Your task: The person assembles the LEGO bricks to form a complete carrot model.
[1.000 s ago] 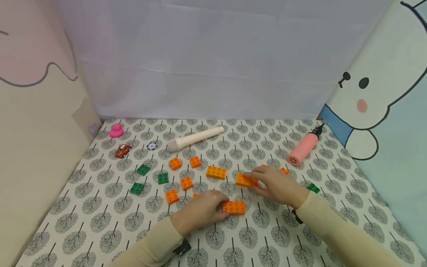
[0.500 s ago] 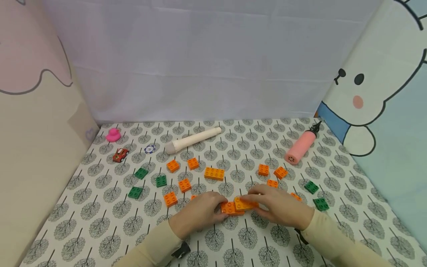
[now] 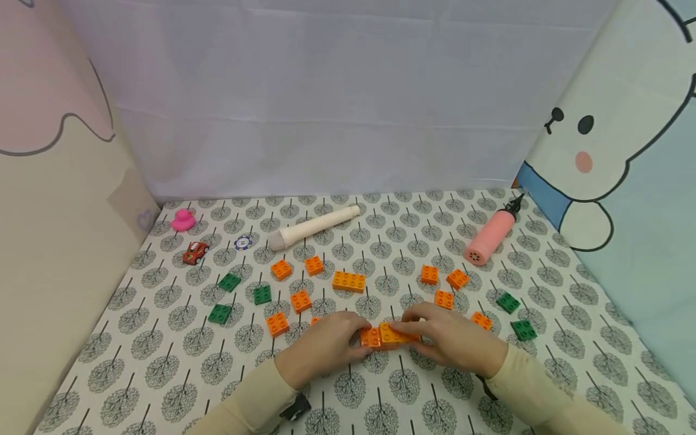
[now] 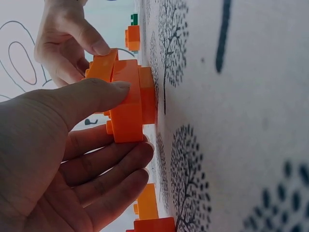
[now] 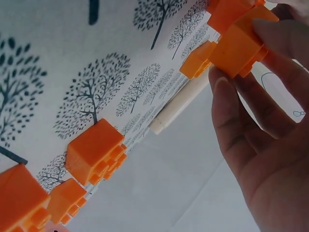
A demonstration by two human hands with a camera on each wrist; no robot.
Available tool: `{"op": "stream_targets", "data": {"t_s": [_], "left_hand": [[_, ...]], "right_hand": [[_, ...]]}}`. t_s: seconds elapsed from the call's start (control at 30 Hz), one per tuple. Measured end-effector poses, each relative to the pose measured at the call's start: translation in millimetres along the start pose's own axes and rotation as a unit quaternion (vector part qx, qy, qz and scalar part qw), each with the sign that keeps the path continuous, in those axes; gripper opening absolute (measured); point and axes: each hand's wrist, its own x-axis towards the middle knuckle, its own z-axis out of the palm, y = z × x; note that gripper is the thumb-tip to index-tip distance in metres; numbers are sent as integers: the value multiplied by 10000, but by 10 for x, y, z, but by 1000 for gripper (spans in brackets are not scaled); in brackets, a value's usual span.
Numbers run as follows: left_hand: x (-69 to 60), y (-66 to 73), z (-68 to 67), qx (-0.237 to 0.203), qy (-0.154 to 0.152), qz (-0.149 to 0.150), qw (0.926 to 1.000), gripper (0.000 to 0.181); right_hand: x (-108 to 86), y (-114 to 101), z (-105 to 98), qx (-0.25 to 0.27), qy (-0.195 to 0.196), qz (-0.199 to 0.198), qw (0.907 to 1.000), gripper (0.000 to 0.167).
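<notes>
We judge aligning: left hand [image 3: 325, 345] pinches orange oblong plastic brick [image 3: 370, 339]; right hand [image 3: 448, 336] grips yellow-orange oblong plastic brick [image 3: 389, 333] over it; next needs pressing.

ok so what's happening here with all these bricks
Someone's left hand grips an orange toy brick, while their right hand pinches a lighter orange brick over its right-hand part. Whether the two are locked together I can't tell. Another lighter brick lies beyond the hands, with small orange bricks and green bricks off to both sides.
</notes>
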Motion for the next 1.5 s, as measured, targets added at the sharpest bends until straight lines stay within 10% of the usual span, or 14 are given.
{"op": "stream_targets", "data": {"t_s": [0.5,0.83,1.0,1.5], "left_hand": [[43,-6,-50,149,-1,-30,9999,46],[376,-246,-393,1162,677,35,9909,38],[521,-404,-425,1459,443,-134,9882,47],[503,-452,-424,866,259,-352,9953,36]], "right_hand": [[-12,38,29,-136,223,-199,9995,49],[-14,65,52,-189,421,-101,9989,45],[5,66,44,-62,190,113,9997,43],[1,76,59,-121,226,121,9996,44]]}}
